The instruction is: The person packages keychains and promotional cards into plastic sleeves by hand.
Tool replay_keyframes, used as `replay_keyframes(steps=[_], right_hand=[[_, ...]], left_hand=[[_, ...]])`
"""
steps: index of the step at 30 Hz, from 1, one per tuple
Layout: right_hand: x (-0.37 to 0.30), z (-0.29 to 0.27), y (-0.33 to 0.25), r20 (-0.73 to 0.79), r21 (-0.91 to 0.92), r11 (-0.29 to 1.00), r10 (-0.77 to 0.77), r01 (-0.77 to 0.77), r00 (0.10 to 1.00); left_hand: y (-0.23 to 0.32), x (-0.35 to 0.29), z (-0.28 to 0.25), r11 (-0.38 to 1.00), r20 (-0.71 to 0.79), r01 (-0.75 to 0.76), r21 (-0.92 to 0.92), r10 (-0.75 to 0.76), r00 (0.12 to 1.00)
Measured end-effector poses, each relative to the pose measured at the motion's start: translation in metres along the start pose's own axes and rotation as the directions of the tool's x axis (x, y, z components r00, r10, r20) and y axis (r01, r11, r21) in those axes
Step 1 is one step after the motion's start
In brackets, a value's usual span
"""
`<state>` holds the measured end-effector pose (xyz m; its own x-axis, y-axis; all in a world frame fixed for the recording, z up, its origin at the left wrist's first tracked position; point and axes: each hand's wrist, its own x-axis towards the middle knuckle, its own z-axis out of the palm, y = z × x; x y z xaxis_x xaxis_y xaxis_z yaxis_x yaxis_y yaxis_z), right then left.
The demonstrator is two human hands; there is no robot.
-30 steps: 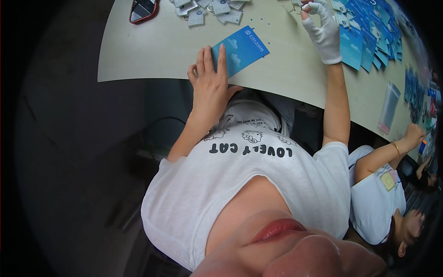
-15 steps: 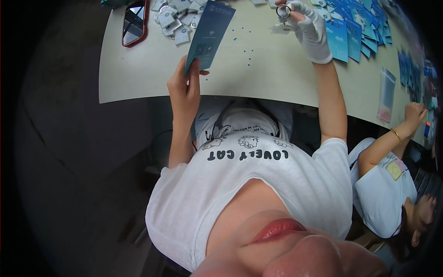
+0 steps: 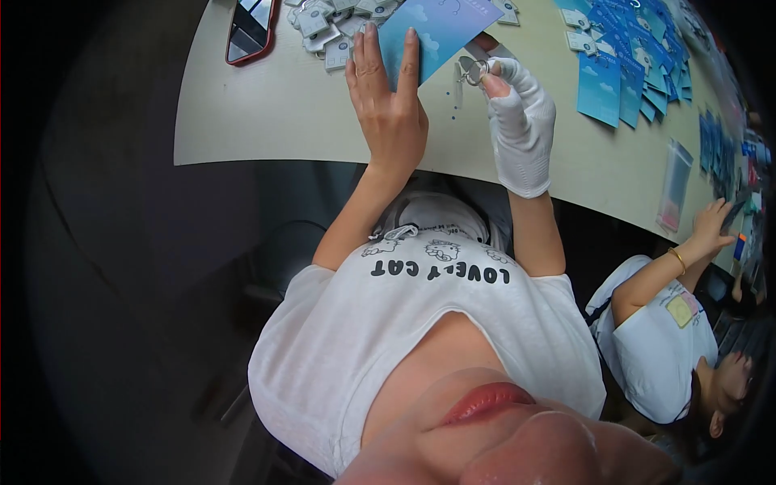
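My left hand (image 3: 390,105) grips a blue card (image 3: 440,36) printed with clouds, its fingers stretched across the card's face and its thumb hidden. The card tilts up to the right. My right hand (image 3: 520,121), in a white glove with bare fingertips, pinches a keychain by its metal split ring (image 3: 477,73). From the ring hangs a small pale tag (image 3: 458,90), seen nearly edge-on. The ring sits just below the card's right part; whether they touch I cannot tell.
A pile of white square keychains (image 3: 319,32) lies behind my left hand, beside a red-cased phone (image 3: 251,31). Blue cards with keychains (image 3: 598,85) spread at the right, near a clear plastic bag (image 3: 675,184). A co-worker (image 3: 655,323) sits at the far right.
My left hand has moved right and turned the card so its cloud side shows. My right hand has come nearer to me and left with the keychain, close to the card.
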<state>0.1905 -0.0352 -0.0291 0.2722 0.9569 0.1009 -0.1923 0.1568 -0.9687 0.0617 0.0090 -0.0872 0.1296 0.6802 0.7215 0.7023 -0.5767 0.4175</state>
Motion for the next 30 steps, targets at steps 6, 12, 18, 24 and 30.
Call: replay_keyframes(steps=[6, 12, 18, 24, 30], right_hand=[[0.004, 0.007, 0.015, -0.065, -0.013, 1.000, 0.017, -0.018, 0.998], [0.014, -0.033, 0.006, 0.261, -0.511, 0.783, -0.252, 0.354, 0.932], [0.017, -0.028, -0.007, 0.606, -0.574, 0.704, 0.023, 0.417, 0.795], [0.008, -0.037, -0.024, 0.533, -0.592, 0.597, -0.213, 0.541, 0.819], [0.026, -0.021, -0.036, 0.581, -0.585, 0.408, -0.391, 0.701, 0.713]], left_hand=[[0.015, -0.011, -0.004, 0.990, 0.130, -0.137, -0.020, 0.139, 0.982], [0.000, 0.005, -0.065, 0.784, 0.194, 0.151, -0.602, -0.040, 0.980], [-0.016, 0.029, -0.028, 0.164, 0.775, 0.793, -0.587, -0.169, 0.609], [-0.010, 0.025, -0.010, 0.516, 0.340, 0.475, -0.713, -0.338, 0.877], [0.004, 0.030, -0.009, 0.517, 0.326, 0.422, -0.745, -0.270, 0.906]])
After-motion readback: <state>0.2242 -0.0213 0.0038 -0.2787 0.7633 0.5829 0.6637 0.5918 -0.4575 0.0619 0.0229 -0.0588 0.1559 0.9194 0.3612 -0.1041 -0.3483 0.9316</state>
